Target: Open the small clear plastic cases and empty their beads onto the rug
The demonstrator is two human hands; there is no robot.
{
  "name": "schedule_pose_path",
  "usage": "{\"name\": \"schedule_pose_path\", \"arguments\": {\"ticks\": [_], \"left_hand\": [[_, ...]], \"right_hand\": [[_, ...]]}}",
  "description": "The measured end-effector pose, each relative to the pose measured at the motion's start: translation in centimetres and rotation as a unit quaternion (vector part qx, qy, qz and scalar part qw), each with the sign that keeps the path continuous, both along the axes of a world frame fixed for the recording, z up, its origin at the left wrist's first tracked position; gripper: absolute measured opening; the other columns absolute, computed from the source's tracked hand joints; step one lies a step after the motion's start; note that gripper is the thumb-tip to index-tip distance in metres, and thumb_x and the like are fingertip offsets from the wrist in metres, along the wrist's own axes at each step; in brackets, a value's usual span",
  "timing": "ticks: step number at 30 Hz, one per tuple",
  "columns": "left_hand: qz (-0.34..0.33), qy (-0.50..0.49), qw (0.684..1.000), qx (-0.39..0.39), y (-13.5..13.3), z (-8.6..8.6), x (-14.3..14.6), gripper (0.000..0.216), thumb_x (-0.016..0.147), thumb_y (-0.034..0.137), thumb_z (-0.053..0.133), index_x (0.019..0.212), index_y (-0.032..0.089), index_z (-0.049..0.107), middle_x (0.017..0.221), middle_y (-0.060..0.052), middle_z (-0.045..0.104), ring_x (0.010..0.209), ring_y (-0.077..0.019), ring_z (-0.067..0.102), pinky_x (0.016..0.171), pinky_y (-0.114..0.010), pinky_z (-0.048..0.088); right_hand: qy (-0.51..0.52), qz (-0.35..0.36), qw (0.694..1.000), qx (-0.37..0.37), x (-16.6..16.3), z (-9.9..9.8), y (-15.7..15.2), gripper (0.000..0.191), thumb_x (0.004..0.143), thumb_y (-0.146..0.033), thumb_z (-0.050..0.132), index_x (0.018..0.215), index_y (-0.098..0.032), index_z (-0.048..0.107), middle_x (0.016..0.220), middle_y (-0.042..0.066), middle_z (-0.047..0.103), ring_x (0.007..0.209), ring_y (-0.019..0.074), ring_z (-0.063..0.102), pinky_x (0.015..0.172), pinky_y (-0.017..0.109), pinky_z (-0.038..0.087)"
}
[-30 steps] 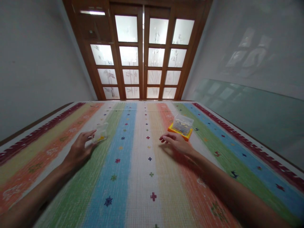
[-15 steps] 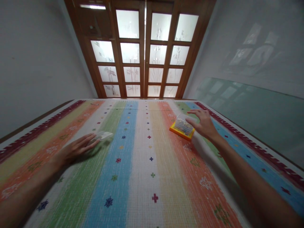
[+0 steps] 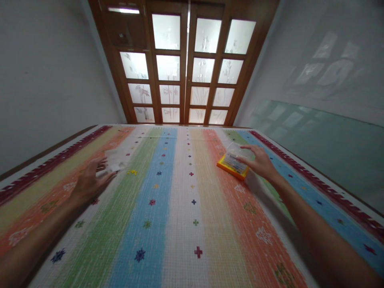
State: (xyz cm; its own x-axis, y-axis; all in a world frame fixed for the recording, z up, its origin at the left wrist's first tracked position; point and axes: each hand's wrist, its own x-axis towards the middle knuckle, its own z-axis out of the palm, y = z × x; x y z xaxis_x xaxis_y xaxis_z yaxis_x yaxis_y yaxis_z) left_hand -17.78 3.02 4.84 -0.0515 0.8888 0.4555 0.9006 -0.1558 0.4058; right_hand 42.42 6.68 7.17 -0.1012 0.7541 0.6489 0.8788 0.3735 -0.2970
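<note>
My left hand [image 3: 91,178] has its thumb and fingers curved around the near side of a small clear plastic container [image 3: 115,163], tilted over the cloth. Just right of it, several tiny yellow pieces [image 3: 132,172] lie on the green stripe. My right hand [image 3: 261,163] is at a yellow box [image 3: 232,171] on the orange stripe, thumb and fingers closed on its raised clear lid [image 3: 240,150]. Small items show dimly inside the box; I cannot make out their kind.
A striped, patterned tablecloth [image 3: 180,224] covers the long table. Wooden doors with frosted panes [image 3: 186,88] stand beyond its far end. A pale wall [image 3: 54,72] rises on the left, and a greenish glass panel [image 3: 324,140] leans along the right edge.
My left hand has drawn left and tipped the clear container, and yellow pieces now show on the cloth. My right thumb and fingers have come nearer together at the lid.
</note>
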Motion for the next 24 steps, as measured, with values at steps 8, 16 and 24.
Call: {"name": "schedule_pose_path", "arguments": {"ticks": [8, 16, 24], "left_hand": [[0.114, -0.034, 0.986, -0.114, 1.0, 0.8, 0.6, 0.078, 0.089, 0.055, 0.062, 0.140, 0.007, 0.030, 0.122, -0.022, 0.066, 0.116, -0.0371, 0.063, 0.094, -0.053, 0.051], [0.131, -0.007, 0.988, -0.078, 0.9, 1.1, 0.9, 0.058, 0.082, 0.060, 0.062, 0.111, 0.012, 0.050, 0.112, -0.015, 0.062, 0.116, -0.0424, 0.058, 0.098, -0.059, 0.047], [-0.201, -0.034, 0.977, -0.062, -4.1, -0.3, 9.8, 0.066, 0.082, 0.057, 0.064, 0.135, 0.021, 0.047, 0.123, -0.014, 0.062, 0.111, -0.0315, 0.061, 0.098, -0.052, 0.051]], "right_hand": [[-0.010, 0.220, 0.973, -0.074, -9.6, -1.7, -4.3, 0.040, 0.090, -0.043, 0.067, 0.125, -0.025, 0.061, 0.128, 0.013, 0.066, 0.118, 0.0302, 0.062, 0.102, 0.053, 0.048], [-0.035, 0.340, 0.921, -0.185, -15.9, -3.2, -8.3, 0.052, 0.088, -0.033, 0.072, 0.136, -0.020, 0.056, 0.138, 0.017, 0.060, 0.130, 0.0288, 0.054, 0.109, 0.051, 0.043], [-0.054, 0.363, 0.907, -0.207, -17.1, -3.4, -8.2, 0.059, 0.087, -0.038, 0.072, 0.140, -0.020, 0.054, 0.139, 0.016, 0.060, 0.128, 0.0291, 0.055, 0.107, 0.050, 0.043]]}}
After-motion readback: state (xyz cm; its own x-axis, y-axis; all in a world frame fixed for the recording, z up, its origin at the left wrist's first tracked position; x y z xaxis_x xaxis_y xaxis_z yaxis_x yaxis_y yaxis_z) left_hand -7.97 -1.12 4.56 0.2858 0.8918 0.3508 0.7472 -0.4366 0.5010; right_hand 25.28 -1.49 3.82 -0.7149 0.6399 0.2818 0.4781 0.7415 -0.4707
